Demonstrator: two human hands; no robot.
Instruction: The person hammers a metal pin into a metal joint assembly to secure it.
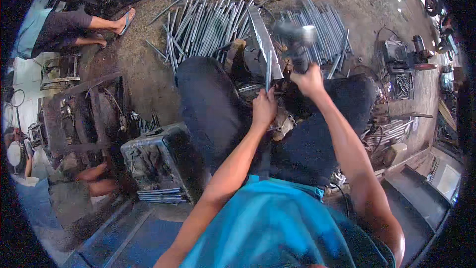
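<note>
My left hand (265,109) is closed round the narrow near end of a long, flat metal blade (263,34). The blade points away from me between my knees, shiny and wider toward the hand. In my right hand (308,80) is a hammer (299,52), gripped by its dark handle and raised just right of the blade. Its head is smeared by motion, and a gap shows between it and the blade. What lies under the blade between my legs is mostly hidden.
Beyond my knees, a pile of metal rods (208,30) lies left of the blade, another rod pile (322,27) right. A dark metal box (163,154) stands at my left. Machine parts (401,54) sit at right. Another person's foot (125,22) is at far left.
</note>
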